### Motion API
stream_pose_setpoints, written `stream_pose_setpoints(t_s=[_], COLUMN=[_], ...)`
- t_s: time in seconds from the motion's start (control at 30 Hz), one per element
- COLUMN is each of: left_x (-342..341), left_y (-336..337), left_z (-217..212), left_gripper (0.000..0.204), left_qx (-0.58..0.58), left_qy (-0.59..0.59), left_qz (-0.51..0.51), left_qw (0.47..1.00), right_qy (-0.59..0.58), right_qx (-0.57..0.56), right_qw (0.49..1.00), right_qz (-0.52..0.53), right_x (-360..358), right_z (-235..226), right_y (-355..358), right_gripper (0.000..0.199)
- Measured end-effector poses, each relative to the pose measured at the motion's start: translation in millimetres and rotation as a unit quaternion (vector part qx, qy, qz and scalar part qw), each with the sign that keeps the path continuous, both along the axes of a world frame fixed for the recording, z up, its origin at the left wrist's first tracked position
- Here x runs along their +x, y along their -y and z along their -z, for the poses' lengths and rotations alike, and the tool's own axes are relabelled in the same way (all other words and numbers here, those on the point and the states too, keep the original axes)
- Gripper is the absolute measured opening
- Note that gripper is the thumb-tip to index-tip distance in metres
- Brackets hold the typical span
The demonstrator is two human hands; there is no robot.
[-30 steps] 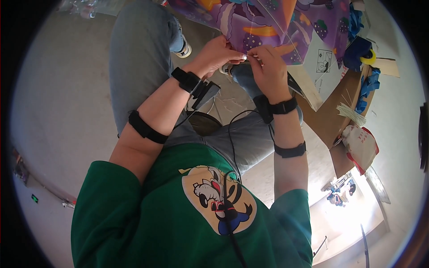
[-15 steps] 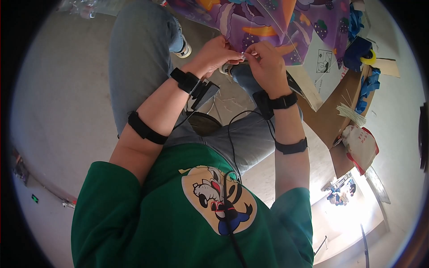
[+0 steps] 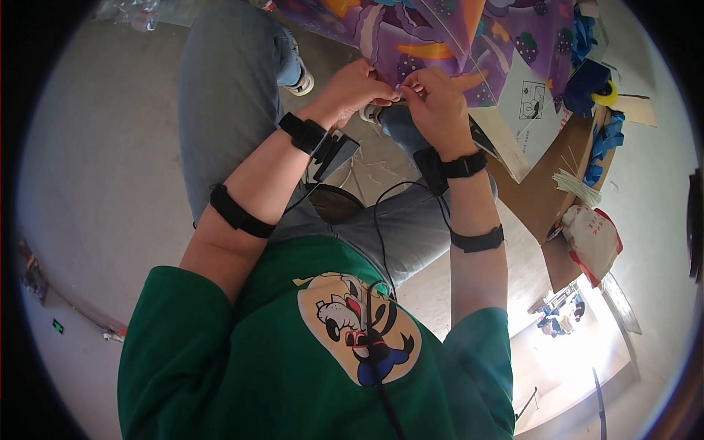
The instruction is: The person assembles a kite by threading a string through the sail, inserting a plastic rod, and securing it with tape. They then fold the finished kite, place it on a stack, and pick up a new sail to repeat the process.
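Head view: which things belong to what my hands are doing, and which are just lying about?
Seemingly in use:
left hand and right hand, close together; anything pinched between them is too small to tell
purple patterned sheet, right by both hands

Seemingly lying about:
blue ribbon
bundle of thin pale strips
red-and-white bag
brown cardboard

Purple sheet (image 3: 444, 29) obstacle ahead

From here I see a glossy purple sheet (image 3: 422, 37) — orange crescents, dark white-speckled shapes, pale lilac bands. The short-sleeved green T-shirt (image 3: 271, 352) bears a cartoon print in cream, black, red and blue; the denim jeans (image 3: 227, 110) are faded grey-blue — the fabric wrist straps (image 3: 464, 166) plain black.
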State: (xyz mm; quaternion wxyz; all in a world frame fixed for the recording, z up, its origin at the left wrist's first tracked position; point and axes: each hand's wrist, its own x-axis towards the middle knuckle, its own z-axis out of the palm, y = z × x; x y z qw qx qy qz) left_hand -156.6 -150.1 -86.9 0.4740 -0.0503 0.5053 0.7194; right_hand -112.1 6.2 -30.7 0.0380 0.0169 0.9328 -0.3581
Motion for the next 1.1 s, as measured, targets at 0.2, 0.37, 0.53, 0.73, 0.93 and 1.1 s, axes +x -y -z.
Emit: stream_pose_setpoints(t_s=[0.2,0.37,0.53,0.73,0.93,1.1], left_x=[1.7,2.7,5.4,5.9,3.4,2.8], left_y=[-1.8,-3.4,-5.3,-7.1,-6.6,-6.7], left_z=[-5.4,1.3,8.5,7.9,5.1,2.7], left_gripper=[0.034,0.035,0.034,0.032,0.032,0.032], left_qx=[-0.004,-0.025,-0.026,-0.031,-0.045,-0.035], left_qy=[-0.009,-0.026,-0.030,-0.045,-0.038,-0.059], left_qz=[-0.007,-0.004,-0.013,-0.016,-0.018,-0.003], left_qw=[1.000,0.999,0.999,0.998,0.998,0.998], right_qy=[0.005,0.008,0.007,0.029,0.074,0.013], right_qx=[0.000,0.008,0.009,0.025,-0.056,-0.132], right_qw=[1.000,1.000,1.000,0.999,0.987,0.949], right_qz=[0.003,0.004,0.006,0.032,0.130,0.287], right_x=[0.7,0.4,0.0,0.1,2.0,11.3], right_z=[0.9,0.7,2.3,5.9,8.4,4.5], right_y=[-0.6,0.4,0.4,-0.3,6.2,3.7], right_gripper=[0.007,0.007,0.006,0.010,0.019,0.030])
